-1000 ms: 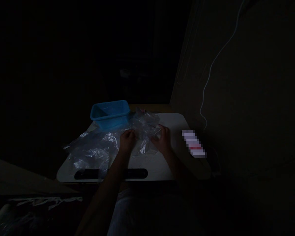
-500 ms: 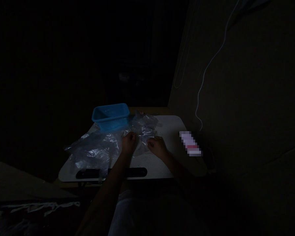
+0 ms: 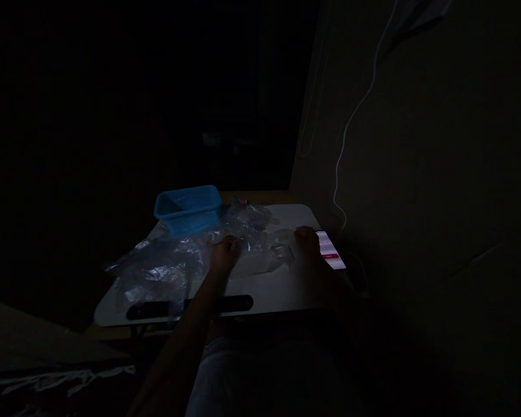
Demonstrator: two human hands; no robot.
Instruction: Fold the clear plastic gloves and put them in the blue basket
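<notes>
The scene is very dark. A crumpled clear plastic bag (image 3: 256,252) lies spread across a small white lap table (image 3: 269,289). My left hand (image 3: 223,255) pinches the bag near its middle. My right hand (image 3: 307,242), fingers curled, is at the bag's right end, which is drawn out toward it. That hand sits right beside a lit phone (image 3: 331,255) on the table's right edge. More loose clear plastic (image 3: 156,269) is piled on the table's left half.
A blue plastic tub (image 3: 186,207) stands at the table's far left corner. A dark slot (image 3: 191,305) runs along the near edge. A white cable (image 3: 347,127) hangs down the wall on the right. My lap lies below the table.
My right hand has moved right, from the middle of the bag to beside the phone, and the plastic is now stretched out between my hands. My left hand has barely moved.
</notes>
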